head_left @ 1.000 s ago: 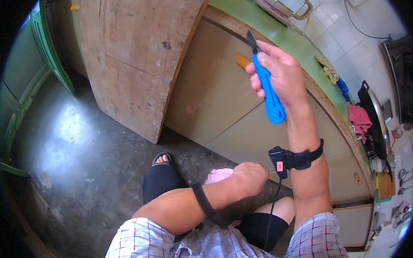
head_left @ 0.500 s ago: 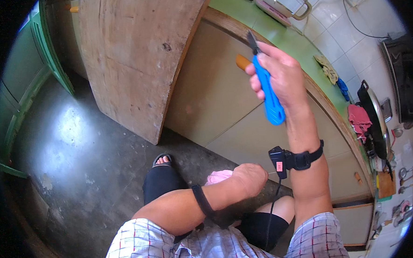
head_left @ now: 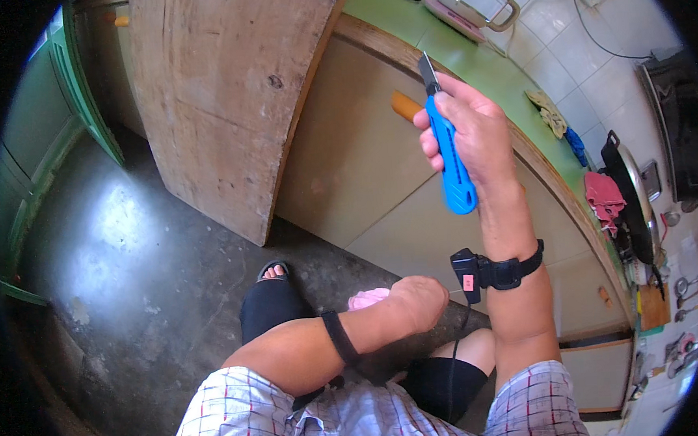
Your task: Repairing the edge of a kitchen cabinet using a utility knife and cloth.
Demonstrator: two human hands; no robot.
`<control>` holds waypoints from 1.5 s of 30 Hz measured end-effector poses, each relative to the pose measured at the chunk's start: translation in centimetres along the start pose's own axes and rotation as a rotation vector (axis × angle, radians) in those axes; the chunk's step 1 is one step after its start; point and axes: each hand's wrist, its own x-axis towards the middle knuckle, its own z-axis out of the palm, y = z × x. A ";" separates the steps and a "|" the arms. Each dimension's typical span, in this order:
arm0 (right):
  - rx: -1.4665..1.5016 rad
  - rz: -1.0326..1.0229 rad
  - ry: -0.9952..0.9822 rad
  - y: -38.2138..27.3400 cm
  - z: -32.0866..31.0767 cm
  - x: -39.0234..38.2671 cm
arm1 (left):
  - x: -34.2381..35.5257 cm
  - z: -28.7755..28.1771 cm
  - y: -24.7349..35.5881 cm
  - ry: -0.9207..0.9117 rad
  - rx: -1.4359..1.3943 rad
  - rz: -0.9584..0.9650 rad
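Head view: a wooden board stands toward 9 o'clock from the right hand, whose fingers wrap a blue utility knife, long axis running roughly 11 to 5 o'clock, blade end up. Well apart, toward 7 o'clock, sits the left hand, curled (fingertips hidden; I cannot tell whether it grips the pink cloth at its 9 o'clock).

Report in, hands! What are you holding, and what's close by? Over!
Right hand: gripping blue utility knife, blade out. Left hand: by pink cloth, fingers hidden, grip unclear. Wooden board left of knife.
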 end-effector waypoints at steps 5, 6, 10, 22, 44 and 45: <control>-0.056 -0.005 -0.031 -0.1 1.0 1.0 | 0.5 -0.4 0.6 -0.065 0.034 0.001; -0.068 0.001 -0.035 -0.1 1.2 1.0 | 0.5 -0.6 0.7 -0.110 0.059 0.005; 0.013 0.025 -0.023 0.7 -1.0 0.2 | 0.6 0.6 0.2 0.015 0.027 0.000; 0.011 0.023 0.114 1.1 -5.3 -3.6 | 0.8 0.0 0.1 0.007 0.087 0.038; 0.034 0.004 0.013 1.1 -5.3 -2.2 | 2.1 2.3 2.7 -0.030 0.053 0.073; 0.003 0.002 -0.001 0.9 -4.6 -1.8 | 1.9 2.5 2.2 0.003 0.034 0.094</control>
